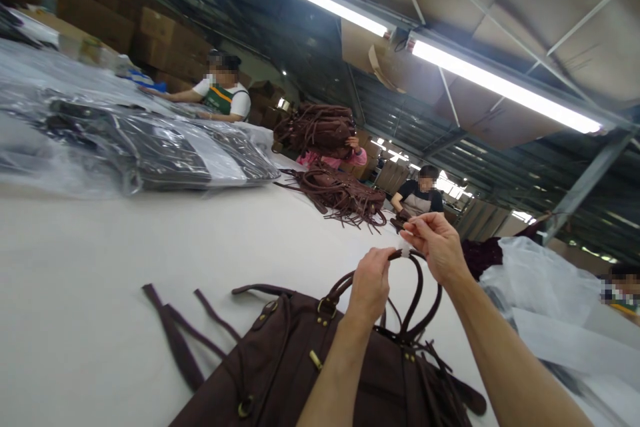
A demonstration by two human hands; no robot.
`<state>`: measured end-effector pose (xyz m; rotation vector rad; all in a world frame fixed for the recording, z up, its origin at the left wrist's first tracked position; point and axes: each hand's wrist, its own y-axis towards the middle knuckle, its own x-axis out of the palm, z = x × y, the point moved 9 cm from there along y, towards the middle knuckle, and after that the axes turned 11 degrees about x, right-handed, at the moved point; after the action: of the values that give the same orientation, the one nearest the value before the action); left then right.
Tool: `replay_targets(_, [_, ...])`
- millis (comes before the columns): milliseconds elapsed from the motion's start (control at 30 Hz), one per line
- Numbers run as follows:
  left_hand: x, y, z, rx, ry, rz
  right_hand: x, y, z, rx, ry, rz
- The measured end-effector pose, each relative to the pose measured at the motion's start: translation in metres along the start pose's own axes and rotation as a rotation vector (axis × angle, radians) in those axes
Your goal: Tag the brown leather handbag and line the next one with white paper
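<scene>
A dark brown handbag (295, 353) with brass-coloured fittings lies on the white table in front of me, its two handles (417, 293) standing up. My left hand (371, 283) is closed around the handles near their top. A small white strip (405, 249) wraps the handles just right of those fingers. Above the strip, my right hand (435, 243) has thumb and fingertips pinched together. Whatever the pinch holds is too small to make out. Loose brown straps (175, 340) spread from the bag's left side.
Plastic-wrapped dark goods (170, 153) are piled at the left of the white table (125, 240). More brown bags (345, 193) lie farther back, where a person in pink lifts a stack (317, 130). Other co-workers stand around. Clear plastic sheeting (545, 280) is at the right.
</scene>
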<state>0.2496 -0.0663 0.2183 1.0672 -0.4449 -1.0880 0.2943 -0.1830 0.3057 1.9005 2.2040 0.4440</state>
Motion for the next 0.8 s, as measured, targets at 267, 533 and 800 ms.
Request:
replay_targets(267, [0.007, -0.015, -0.035, -0.098, 0.284, -0.049, -0.010, 0.012, -0.023, -0.197, -0.024, 0.067])
replay_targets(533, [-0.015, -0.039, -0.056, -0.281, 0.445, 0.094, -0.006, 0.027, 0.021, 0.007, -0.228, -0.064])
replay_targets(800, [-0.007, -0.053, -0.064, -0.294, 0.341, 0.093, 0.030, -0.085, 0.143, 0.656, -0.432, -0.685])
